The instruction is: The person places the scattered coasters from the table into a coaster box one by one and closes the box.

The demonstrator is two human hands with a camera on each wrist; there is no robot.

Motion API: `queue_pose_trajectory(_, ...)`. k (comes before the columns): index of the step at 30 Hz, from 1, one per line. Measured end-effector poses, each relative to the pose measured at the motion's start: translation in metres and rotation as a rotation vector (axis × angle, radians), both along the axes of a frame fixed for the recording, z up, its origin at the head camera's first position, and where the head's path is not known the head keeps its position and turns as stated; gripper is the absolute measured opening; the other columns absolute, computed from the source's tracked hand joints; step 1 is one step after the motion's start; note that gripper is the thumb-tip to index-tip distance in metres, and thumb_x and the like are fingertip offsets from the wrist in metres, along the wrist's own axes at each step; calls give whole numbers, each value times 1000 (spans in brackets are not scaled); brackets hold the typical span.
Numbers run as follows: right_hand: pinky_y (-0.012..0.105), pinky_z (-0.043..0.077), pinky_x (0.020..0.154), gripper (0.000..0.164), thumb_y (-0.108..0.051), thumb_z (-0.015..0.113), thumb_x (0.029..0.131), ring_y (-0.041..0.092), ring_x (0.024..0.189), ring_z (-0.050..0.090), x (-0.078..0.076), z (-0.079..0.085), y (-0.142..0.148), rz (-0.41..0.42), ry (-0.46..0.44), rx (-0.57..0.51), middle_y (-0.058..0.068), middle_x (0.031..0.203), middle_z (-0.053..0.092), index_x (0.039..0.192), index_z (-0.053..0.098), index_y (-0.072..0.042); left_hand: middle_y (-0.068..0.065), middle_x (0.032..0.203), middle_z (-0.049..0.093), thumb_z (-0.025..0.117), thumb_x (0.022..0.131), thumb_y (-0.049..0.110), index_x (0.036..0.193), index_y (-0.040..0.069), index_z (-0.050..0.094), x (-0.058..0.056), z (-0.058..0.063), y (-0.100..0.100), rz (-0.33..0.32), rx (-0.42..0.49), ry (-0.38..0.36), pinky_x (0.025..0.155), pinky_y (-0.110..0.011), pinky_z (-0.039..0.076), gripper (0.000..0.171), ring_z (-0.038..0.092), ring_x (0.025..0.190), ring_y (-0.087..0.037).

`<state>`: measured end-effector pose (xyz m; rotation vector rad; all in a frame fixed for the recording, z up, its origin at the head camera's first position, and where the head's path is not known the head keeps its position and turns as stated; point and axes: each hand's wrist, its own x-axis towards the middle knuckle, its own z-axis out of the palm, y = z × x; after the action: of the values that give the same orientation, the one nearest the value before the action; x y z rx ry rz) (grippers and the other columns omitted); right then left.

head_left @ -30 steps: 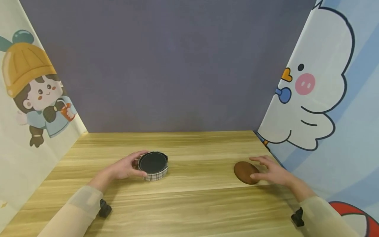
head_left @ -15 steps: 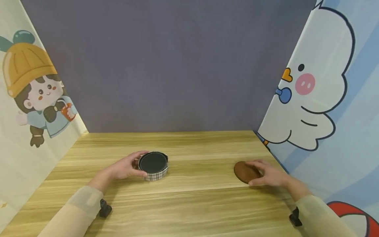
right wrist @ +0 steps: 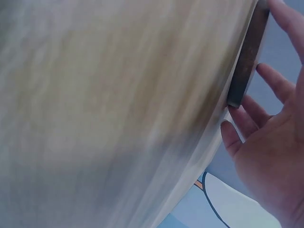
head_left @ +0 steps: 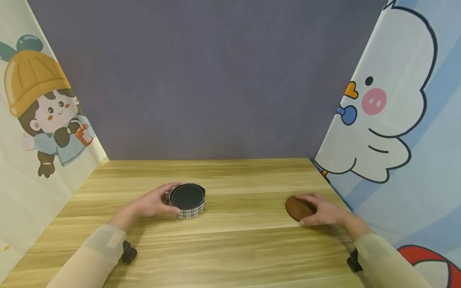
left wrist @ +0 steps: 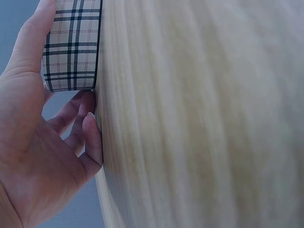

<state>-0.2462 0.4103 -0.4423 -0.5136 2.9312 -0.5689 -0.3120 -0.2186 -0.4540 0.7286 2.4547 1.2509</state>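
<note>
A low round box [head_left: 187, 198] with a black stitched-looking top and a plaid side stands on the wooden table, left of centre. My left hand [head_left: 155, 203] holds it from the left, thumb at the front and fingers round the back. In the left wrist view its plaid side [left wrist: 73, 47] rises beside my thumb, with the lower fingers bent near the table. Farther right lies a flat brown disc, like a coaster [head_left: 298, 208]. Thumb and fingers of my right hand [head_left: 324, 211] are round its right edge. The right wrist view shows the disc's dark rim [right wrist: 249, 57] close against the table.
The pale wood-grain table [head_left: 230, 248] ends at a grey back wall [head_left: 209, 80]. Printed panels flank it, with a cartoon child [head_left: 59, 116] at left and a white cartoon bird [head_left: 392, 72] at right. Black wrist cameras [head_left: 129, 253] sit below the sleeves.
My right hand has moved left and closed in round the brown disc, its thumb now at the near edge. My left hand and the plaid box have stayed in place.
</note>
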Motion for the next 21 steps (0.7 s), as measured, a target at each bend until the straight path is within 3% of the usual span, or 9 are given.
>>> queue_pose_trajectory(21, 75, 48, 102, 93, -55, 92, 84, 58, 144, 46, -7, -2, -9, -29, 49, -3, 26, 161, 48, 162, 55, -21, -29, 149, 57, 95, 89, 27, 172, 5, 29, -3, -2, -1, 3, -9, -4, 106, -48, 52, 108, 69, 124, -33)
